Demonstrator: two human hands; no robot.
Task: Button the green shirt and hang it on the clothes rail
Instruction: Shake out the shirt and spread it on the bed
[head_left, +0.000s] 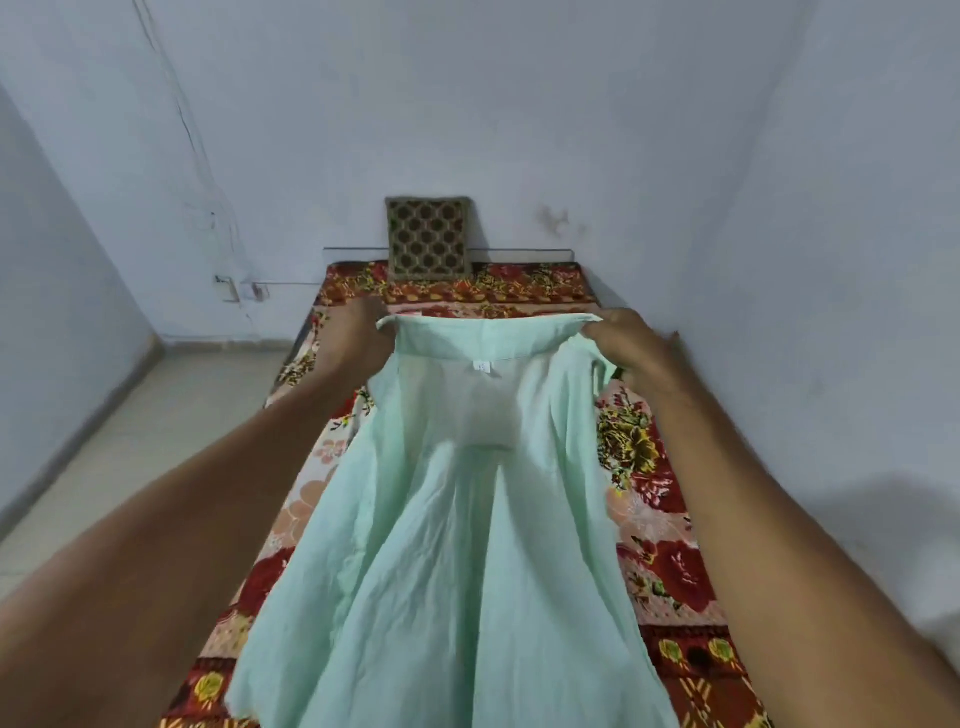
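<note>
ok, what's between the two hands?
In the head view, the green shirt's collar stretches between the left hand and right hand, small white tag just below it.

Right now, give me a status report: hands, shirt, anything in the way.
Left hand and right hand grip the collar ends. Green shirt held open over the floral bed cover, unbuttoned. No rail or hanger in view.
</note>
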